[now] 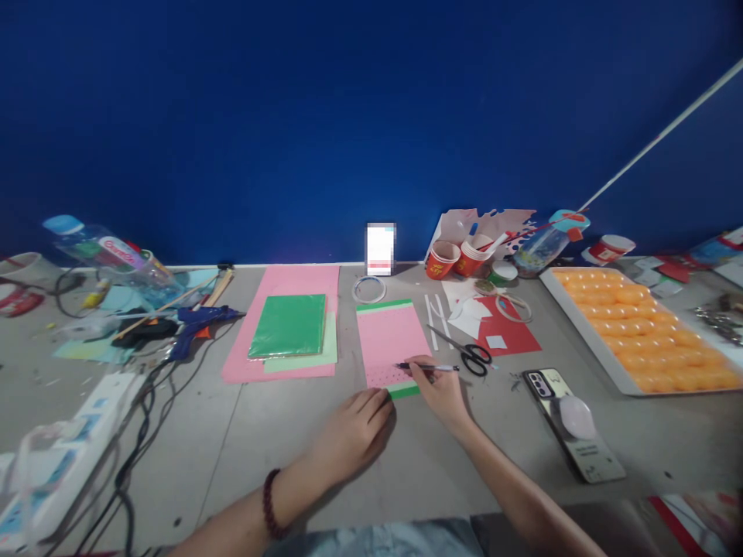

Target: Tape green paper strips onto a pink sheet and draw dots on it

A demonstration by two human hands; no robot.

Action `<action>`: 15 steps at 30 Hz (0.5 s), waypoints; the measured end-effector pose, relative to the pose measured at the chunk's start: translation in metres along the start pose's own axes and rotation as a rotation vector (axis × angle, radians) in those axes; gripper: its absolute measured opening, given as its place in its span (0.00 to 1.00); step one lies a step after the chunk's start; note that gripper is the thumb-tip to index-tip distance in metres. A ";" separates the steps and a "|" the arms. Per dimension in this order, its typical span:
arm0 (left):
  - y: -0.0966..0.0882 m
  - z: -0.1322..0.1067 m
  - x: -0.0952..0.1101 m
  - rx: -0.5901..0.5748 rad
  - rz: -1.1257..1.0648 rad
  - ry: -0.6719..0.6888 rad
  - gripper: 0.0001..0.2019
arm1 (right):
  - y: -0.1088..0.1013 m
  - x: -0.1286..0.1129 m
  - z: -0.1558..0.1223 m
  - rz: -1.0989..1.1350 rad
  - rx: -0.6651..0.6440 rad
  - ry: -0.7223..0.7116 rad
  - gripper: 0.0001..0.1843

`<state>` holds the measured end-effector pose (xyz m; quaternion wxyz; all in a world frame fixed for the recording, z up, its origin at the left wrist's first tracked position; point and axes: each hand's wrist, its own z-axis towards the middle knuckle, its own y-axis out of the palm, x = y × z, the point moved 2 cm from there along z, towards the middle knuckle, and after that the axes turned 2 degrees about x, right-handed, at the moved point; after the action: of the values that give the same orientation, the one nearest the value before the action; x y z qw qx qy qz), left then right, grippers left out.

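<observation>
A pink paper sheet (390,339) with green strips at its far and near ends lies on the grey table. My right hand (439,389) is closed on a pen (429,367), whose tip rests on the sheet's near end, where small dark dots show. My left hand (355,430) lies palm down at the sheet's near left corner, with the fingers curled and pressing the paper. A dark bead bracelet (272,504) sits on my left wrist.
Black scissors (467,354) lie right of the sheet, and a phone (573,424) lies further right. A stack of green and pink paper (289,328), a blue glue gun (200,323), a tape ring (369,289), red cups (456,259), a tray of orange balls (650,329) and a power strip (63,441) surround the work.
</observation>
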<state>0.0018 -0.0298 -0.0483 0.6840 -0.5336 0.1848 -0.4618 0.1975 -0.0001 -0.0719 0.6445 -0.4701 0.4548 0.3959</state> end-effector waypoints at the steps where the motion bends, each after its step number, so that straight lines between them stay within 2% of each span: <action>1: 0.000 0.000 0.000 0.003 -0.005 -0.002 0.14 | 0.000 -0.001 0.000 -0.003 0.005 -0.006 0.15; 15: 0.002 -0.001 -0.001 -0.001 -0.005 -0.002 0.15 | 0.001 0.003 -0.001 -0.026 0.008 -0.014 0.15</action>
<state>0.0015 -0.0300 -0.0508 0.6827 -0.5350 0.1832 -0.4628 0.1972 -0.0010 -0.0752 0.6545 -0.4707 0.4457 0.3892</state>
